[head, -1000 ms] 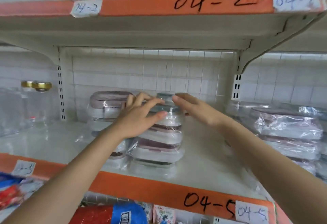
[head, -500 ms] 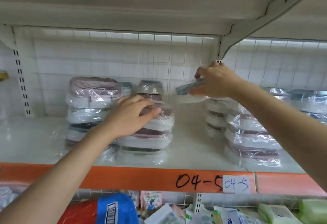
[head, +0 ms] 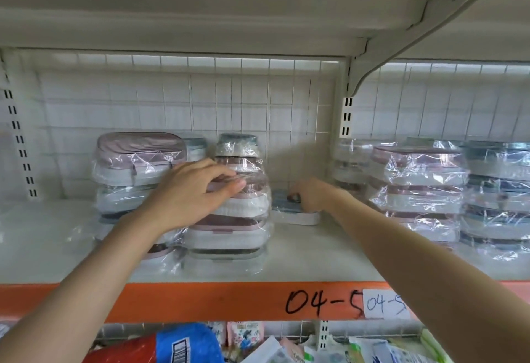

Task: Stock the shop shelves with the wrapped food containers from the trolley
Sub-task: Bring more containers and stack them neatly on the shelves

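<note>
Shelf (head: 301,256), edge marked 04-5. Wrapped stack (head: 229,219) stands mid-shelf; left hand (head: 189,193) rests over it, fingers lightly curved. Just right of stack, small container (head: 289,213) lies flat under right hand (head: 312,193), fingers gripping its top.

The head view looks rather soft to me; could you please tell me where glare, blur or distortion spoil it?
Head view: glare streaks the plastic wrap on the right-hand stacks; the bottom-edge packets are smeared; wide-angle distortion bows the shelf edge; the right hand on the small blue-lidded container is soft, its fingers indistinct.
</note>
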A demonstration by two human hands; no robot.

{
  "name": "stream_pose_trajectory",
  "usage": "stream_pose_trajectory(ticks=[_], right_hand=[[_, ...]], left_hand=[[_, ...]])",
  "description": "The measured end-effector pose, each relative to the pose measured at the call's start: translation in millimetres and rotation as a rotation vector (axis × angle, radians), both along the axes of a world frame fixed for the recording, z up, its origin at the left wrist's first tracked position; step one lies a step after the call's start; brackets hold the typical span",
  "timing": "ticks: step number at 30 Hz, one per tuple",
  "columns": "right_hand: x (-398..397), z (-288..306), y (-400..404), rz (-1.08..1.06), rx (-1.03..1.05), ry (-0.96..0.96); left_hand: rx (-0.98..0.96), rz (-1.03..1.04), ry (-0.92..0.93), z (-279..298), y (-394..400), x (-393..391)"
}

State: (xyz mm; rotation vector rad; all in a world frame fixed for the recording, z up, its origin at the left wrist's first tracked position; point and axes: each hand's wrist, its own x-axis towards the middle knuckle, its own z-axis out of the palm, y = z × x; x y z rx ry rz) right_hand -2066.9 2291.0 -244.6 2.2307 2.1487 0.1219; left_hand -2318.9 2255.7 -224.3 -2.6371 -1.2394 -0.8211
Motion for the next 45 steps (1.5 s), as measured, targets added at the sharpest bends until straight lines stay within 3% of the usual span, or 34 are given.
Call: stream_pose_trajectory(ticks=[5,8,10,13,16,22,30,37,40,42,45], right_hand=[[0,11,20,-0.053,0.024,0.043],[-16,48,29,-0.093,0.324,0.265],[-28,71,31,0.018,0.505,0.424],[-46,80,32,0.197,0.397,0.582],[-60,71,44,0.228,0.302,0.497],[-74,73,47,0.167,0.324,0.469],[-54,93,34,0.084,0.115,0.611],[-53,98,28,0.009,0.258,0.279],[-38,101,23,-0.119,0.335,-0.069],[-29,96,20,-0.178,0.306,-0.285],[-20,82,23,-0.189,0.178,-0.37]], left_hand=[[-0.045,-0.053,-0.071,0,1,-9],[-0.069,-0.055,-0.072,0,1,-9],[-0.082,-0.049,-0.083,0,2,-10],[-0.086,-0.024,-0.116,-4,3,-10],[-0.078,-0.007,-0.129,-5,2,-8],[-0.096,0.01,-0.086,0,-2,-7],[-0.098,0.013,-0.074,1,-2,-7],[-0.094,0.025,-0.06,1,-5,-7],[-0.082,0.036,-0.051,1,-6,-8],[-0.073,0.032,-0.049,0,-5,-9],[-0.06,0.011,-0.072,-1,-2,-9]])
